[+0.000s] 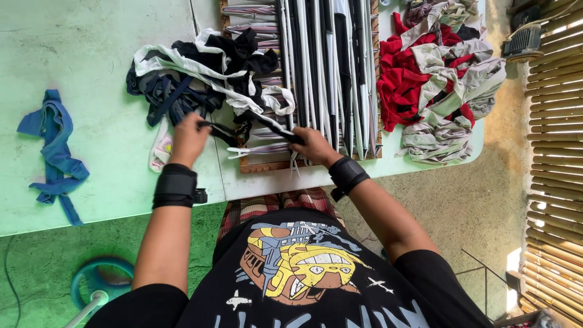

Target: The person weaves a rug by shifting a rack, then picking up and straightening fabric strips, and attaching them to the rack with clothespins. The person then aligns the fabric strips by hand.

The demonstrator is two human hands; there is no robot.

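My left hand [187, 138] and my right hand [313, 146] both grip a black fabric strip [255, 121], stretched between them over the near end of a wooden weaving frame [267, 165]. Black, white and grey strips [328, 67] run lengthwise across the frame. A tangled pile of black, white and dark blue strips [200, 67] lies just beyond my left hand. Both wrists wear black bands.
The frame rests on a pale green table [91, 54]. A blue fabric strip [54, 152] lies at the far left, a heap of red and grey strips [437, 79] at the right. A bamboo screen [555, 152] stands at the right; a fan base [100, 282] is on the floor.
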